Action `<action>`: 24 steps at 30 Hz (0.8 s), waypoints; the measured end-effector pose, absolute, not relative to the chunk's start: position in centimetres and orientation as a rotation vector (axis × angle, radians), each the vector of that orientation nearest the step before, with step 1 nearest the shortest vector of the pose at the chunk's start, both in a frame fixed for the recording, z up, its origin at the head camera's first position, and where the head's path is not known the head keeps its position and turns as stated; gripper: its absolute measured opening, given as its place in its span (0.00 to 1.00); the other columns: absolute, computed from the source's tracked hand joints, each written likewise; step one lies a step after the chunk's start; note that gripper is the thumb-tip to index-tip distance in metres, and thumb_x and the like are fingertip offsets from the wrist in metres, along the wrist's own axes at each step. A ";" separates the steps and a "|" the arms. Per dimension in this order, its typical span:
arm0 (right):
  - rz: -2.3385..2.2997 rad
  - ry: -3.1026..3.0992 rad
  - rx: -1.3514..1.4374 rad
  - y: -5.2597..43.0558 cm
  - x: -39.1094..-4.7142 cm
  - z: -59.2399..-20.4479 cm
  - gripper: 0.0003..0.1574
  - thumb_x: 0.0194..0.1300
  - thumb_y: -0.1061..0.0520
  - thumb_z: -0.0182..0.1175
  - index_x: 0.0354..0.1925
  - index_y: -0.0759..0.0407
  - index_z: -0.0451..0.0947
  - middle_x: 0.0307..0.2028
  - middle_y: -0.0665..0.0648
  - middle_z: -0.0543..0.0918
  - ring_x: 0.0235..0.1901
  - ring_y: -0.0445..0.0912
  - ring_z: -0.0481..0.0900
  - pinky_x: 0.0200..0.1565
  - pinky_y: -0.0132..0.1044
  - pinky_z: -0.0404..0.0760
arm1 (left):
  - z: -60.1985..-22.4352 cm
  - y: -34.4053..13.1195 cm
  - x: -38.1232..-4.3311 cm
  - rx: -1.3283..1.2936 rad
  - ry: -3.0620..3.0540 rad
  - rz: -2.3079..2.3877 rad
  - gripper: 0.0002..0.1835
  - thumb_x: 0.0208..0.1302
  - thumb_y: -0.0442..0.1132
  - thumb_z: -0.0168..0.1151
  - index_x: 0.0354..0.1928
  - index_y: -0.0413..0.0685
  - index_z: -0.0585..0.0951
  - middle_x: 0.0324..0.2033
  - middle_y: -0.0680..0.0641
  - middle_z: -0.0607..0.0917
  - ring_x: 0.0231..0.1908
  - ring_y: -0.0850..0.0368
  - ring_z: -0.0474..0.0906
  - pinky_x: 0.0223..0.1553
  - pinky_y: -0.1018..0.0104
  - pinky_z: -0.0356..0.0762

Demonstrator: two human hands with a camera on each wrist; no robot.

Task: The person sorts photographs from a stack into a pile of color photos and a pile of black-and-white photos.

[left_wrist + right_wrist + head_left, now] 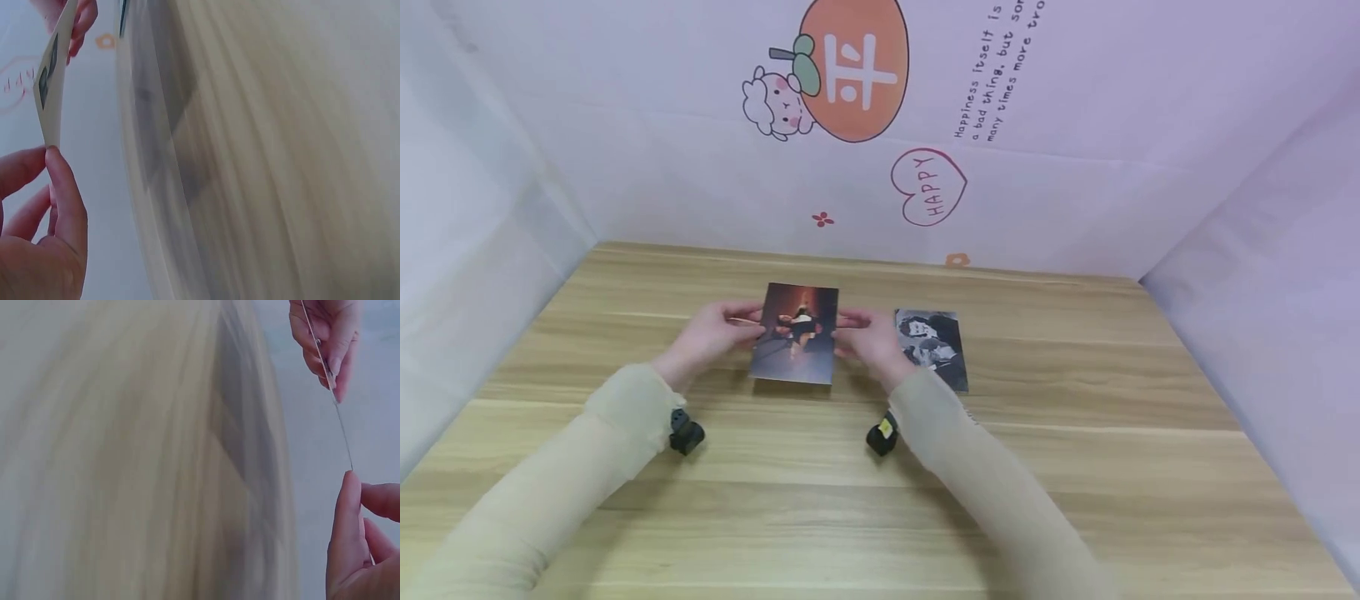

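A color photo print [797,335] is held up above the wooden table between both hands, its picture side toward the head camera. My left hand [713,335] pinches its left edge between thumb and finger, and my right hand [872,340] pinches the right edge. From the left wrist view the print [55,81] shows nearly edge-on, with the left fingers [67,194] at its near end. In the right wrist view it is a thin line above the right hand [359,544]. A black-and-white photo print [934,343] lies just right of my right hand, partly covered by that wrist.
The wooden table [1075,467] meets a white printed cloth wall [1037,208] at the back, with more white cloth [1262,292] on the sides. Small black cameras [687,433] hang under both wrists near the cream sleeves [572,467].
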State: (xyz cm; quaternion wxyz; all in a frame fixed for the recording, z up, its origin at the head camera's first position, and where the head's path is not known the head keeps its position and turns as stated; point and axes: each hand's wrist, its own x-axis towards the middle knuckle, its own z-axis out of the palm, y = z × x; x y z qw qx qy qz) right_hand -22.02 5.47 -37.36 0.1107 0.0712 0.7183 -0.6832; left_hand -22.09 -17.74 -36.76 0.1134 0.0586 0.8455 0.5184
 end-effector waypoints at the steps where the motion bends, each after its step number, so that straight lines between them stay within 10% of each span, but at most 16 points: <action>1: -2.015 2.093 0.200 4.8 -22.0 -37.5 0.30 0.57 0.73 0.58 0.60 0.65 0.71 0.51 0.64 0.80 0.39 0.47 0.82 0.40 0.36 0.85 | -36.7 -18.4 -22.0 0.162 2.479 1.507 0.29 0.64 0.31 0.57 0.66 0.34 0.65 0.57 0.31 0.74 0.48 0.55 0.78 0.44 0.73 0.81; 12: -2.043 2.042 0.168 -0.8 -22.1 -38.9 0.27 0.57 0.76 0.57 0.57 0.67 0.74 0.44 0.63 0.81 0.32 0.44 0.81 0.34 0.34 0.85 | -36.8 -23.4 -21.1 0.142 2.466 1.414 0.30 0.64 0.30 0.57 0.66 0.27 0.61 0.58 0.25 0.70 0.35 0.77 0.75 0.44 0.73 0.81; 24: -1.908 2.105 0.156 -2.9 -22.3 -39.5 0.26 0.53 0.78 0.59 0.53 0.70 0.76 0.29 0.53 0.76 0.26 0.41 0.77 0.30 0.31 0.84 | -37.5 -25.0 -21.0 0.091 2.384 1.409 0.33 0.62 0.28 0.58 0.66 0.24 0.58 0.56 0.25 0.70 0.35 0.75 0.77 0.45 0.72 0.81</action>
